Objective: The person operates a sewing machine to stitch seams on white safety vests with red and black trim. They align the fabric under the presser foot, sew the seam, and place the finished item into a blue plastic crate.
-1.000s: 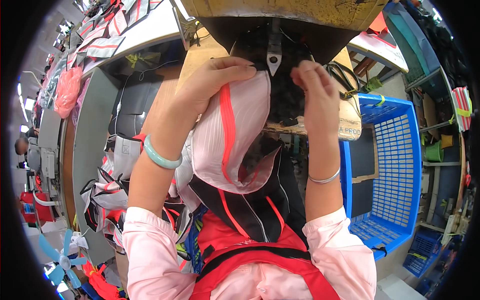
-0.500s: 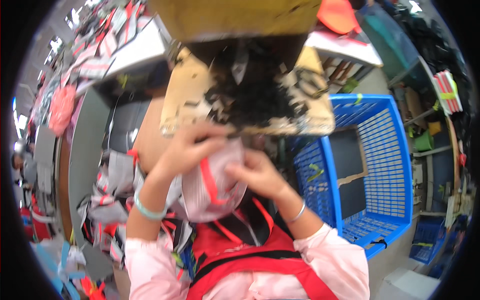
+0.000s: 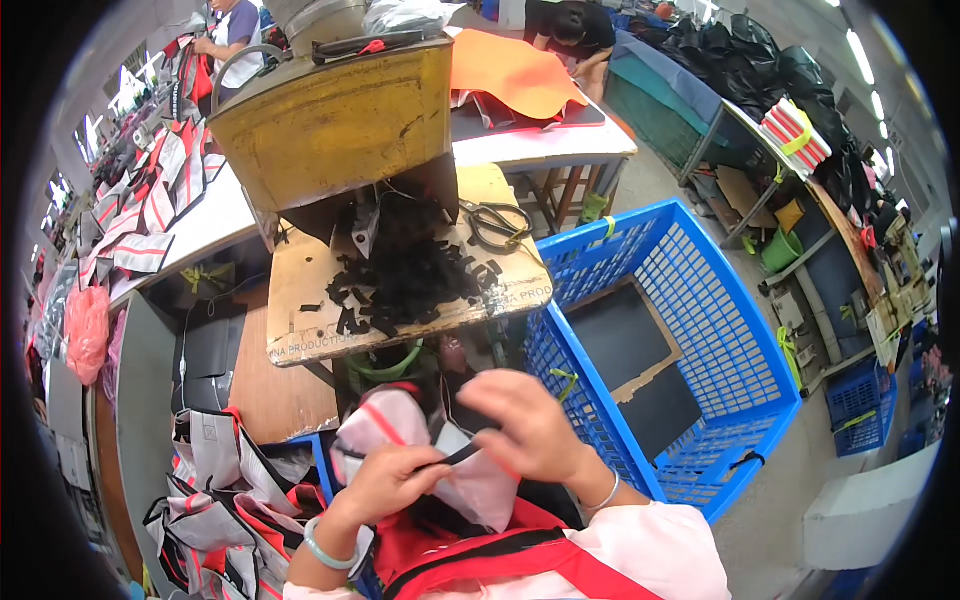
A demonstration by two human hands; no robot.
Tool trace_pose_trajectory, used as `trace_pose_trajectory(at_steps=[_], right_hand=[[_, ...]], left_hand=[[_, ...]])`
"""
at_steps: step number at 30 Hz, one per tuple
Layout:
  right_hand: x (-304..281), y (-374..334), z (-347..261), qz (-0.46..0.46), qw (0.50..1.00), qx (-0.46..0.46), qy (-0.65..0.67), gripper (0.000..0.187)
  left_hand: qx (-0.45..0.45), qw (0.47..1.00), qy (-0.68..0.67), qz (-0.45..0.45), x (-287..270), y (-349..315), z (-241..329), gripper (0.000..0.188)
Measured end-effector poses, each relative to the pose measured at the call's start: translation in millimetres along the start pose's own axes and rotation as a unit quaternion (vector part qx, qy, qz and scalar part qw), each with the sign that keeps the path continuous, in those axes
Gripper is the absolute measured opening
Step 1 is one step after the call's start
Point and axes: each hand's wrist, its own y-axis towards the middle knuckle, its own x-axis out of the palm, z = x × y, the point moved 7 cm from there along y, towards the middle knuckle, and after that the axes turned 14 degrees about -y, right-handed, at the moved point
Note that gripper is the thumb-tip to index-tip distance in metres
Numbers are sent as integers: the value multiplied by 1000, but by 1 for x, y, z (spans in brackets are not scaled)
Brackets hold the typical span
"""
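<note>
In front of my red apron is a light grey fabric piece (image 3: 482,492) with red stripes and a black edge, creased and folded. My left hand (image 3: 395,482) is closed on its black edge, thumb on top. My right hand (image 3: 535,425) is over the right side of the piece, slightly blurred, with thumb and fingers apart. Whether its thumb touches the fabric I cannot tell. Ahead of both hands is a wooden board (image 3: 305,325) bearing a heap of black scraps (image 3: 405,275), under a worn yellow machine housing (image 3: 345,125).
Scissors (image 3: 497,227) lie on the board's right side. A blue plastic basket (image 3: 735,330) stands to the right. More grey and red fabric pieces (image 3: 215,520) are heaped at lower left. An orange sheet (image 3: 515,75) covers part of the table behind. Two other people are farther back.
The fabric piece has come down toward my lap and been turned. My left hand now pinches its black edge; my right hand's fingers have spread. The view has shifted, showing more of the room.
</note>
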Motion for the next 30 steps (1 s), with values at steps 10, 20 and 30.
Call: trace_pose_trajectory(at_steps=[10,20,30], right_hand=[[72,-20,16,-279,957,10,80,22],[89,35,45,-182,929,171,273,19],[116,89,70,-137,889,278,336,16]], left_hand=[[12,999,-37,-15,-15,19,-34,14],[4,979,-87,182,-85,25,-11,13],[-46,938,-288,188,-147,78,-27,17]])
